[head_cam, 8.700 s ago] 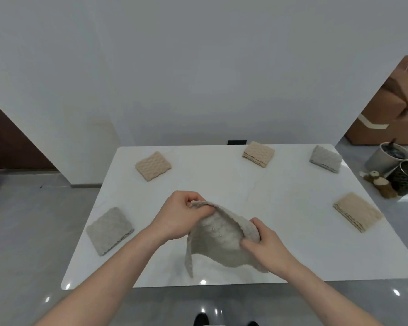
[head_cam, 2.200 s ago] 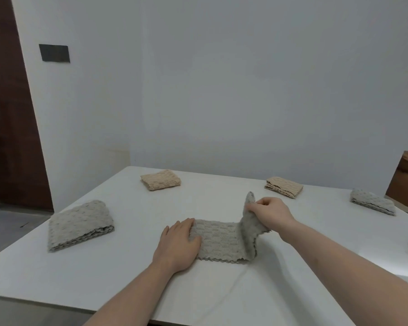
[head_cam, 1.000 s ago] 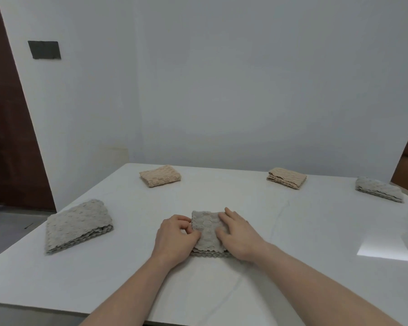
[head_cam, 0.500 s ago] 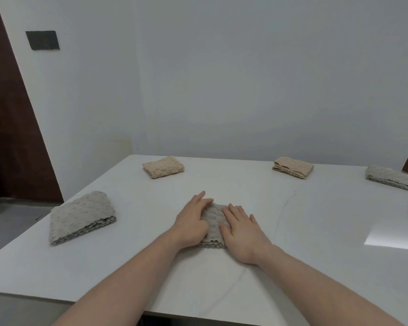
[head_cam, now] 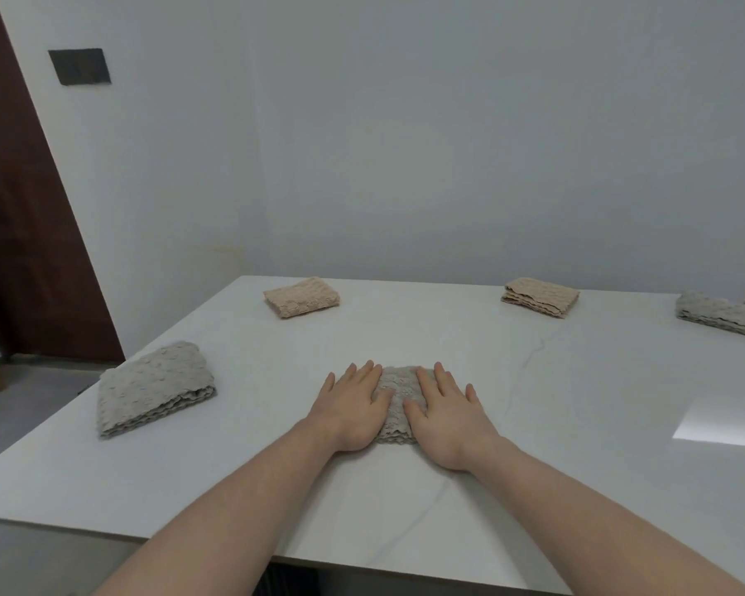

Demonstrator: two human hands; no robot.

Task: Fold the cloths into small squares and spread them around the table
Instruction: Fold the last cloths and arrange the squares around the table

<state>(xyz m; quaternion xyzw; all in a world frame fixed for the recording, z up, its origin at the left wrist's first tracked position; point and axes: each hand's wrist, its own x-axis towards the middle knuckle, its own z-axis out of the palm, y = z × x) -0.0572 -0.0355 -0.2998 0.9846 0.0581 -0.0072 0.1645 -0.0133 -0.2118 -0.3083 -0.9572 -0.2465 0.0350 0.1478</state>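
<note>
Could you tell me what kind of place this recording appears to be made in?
Probably a plain room in a home or a staged indoor space: a glossy white table against a bare white wall, a dark brown door at left, and folded cloths spread about.

Surface (head_cam: 577,423): white, faintly veined slab, with a bright patch of reflected light at its right side. Lying directly on it were five folded cloths: a grey cloth (head_cam: 153,388) near the left edge; a beige cloth (head_cam: 301,296) at far left; a second beige cloth (head_cam: 539,296) at far right; a second grey cloth (head_cam: 721,315) at the right edge; and a grey central cloth (head_cam: 398,404), pressed flat under the left hand (head_cam: 351,408) and the right hand (head_cam: 446,417).
</note>
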